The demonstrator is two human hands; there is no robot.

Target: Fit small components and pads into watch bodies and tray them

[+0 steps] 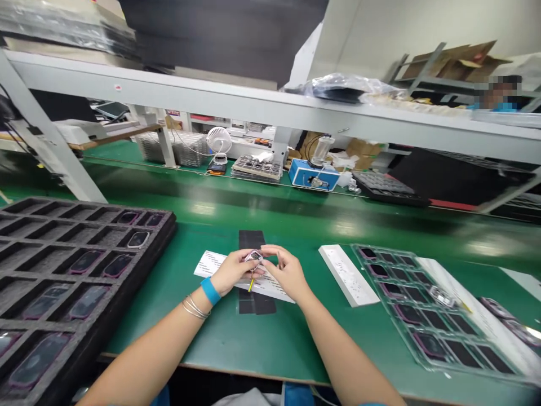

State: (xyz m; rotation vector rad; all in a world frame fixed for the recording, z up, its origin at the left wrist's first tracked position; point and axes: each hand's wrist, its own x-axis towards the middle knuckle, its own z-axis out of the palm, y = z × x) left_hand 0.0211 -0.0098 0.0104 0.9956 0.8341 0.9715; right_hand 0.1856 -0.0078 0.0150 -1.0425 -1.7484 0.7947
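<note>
My left hand grips a small rounded silver-and-pink housing, like a watch case with a dark middle. A thin yellow strip hangs below it. My right hand meets the housing from the other side, thumb against its edge and fingers curled behind the top. Fingers partly cover the piece, so its details stay unclear. Under both hands lies a printed white paper sheet, across a black mat strip on the green table.
At left stands a black foam tray with several purple-rimmed glossy pieces. To the right are a white block with tiny parts, a clear plastic tray of dark pieces, and loose housings. A fan and blue box stand behind.
</note>
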